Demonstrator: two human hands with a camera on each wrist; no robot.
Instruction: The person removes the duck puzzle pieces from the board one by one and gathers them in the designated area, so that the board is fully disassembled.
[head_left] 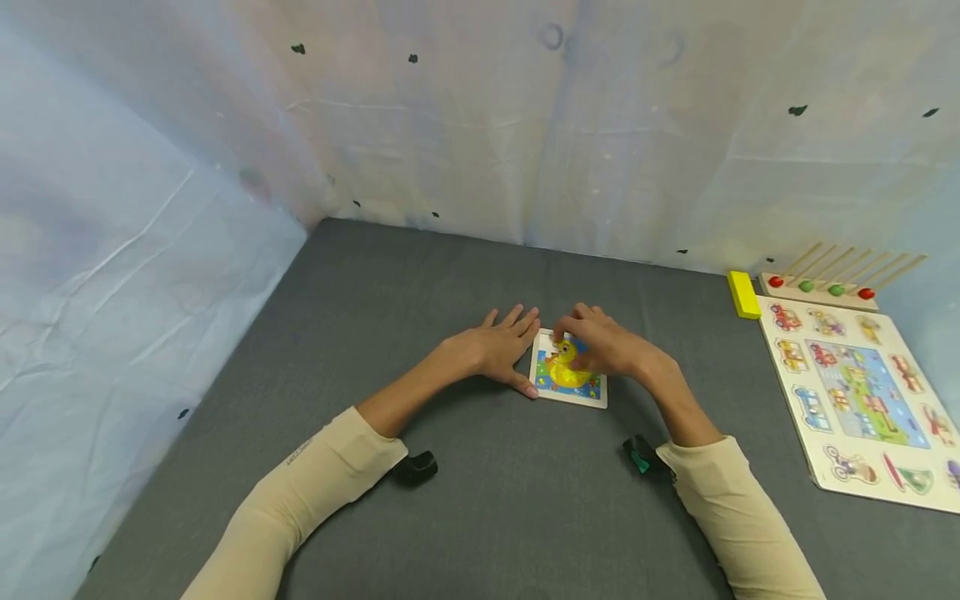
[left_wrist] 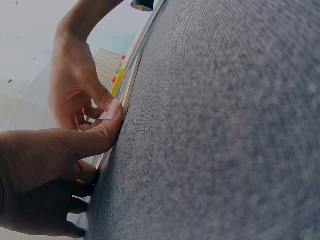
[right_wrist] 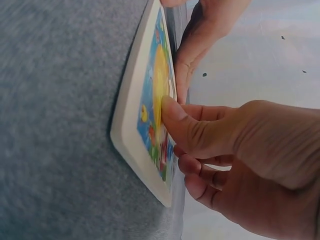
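A small square jigsaw puzzle (head_left: 570,402) with a yellow duck on a blue ground lies flat in its pale frame. A white patch shows at its upper left. My left hand (head_left: 501,350) rests along the left side with fingers spread, its thumb touching the frame's lower left corner. Over the puzzle's upper part, my right hand (head_left: 606,343) bends its fingers and pinches a puzzle piece at the duck's head. In the right wrist view, the right thumb (right_wrist: 175,112) touches the yellow picture area; the index fingertip is hidden behind it.
Rightward lies a large wooden peg puzzle board (head_left: 806,442) with vehicle pictures. Behind it are a rack of sticks with red and green beads (head_left: 821,292) and a yellow block (head_left: 743,294). The grey table (head_left: 480,517) meets a pale curtain (head_left: 480,150) at the back.
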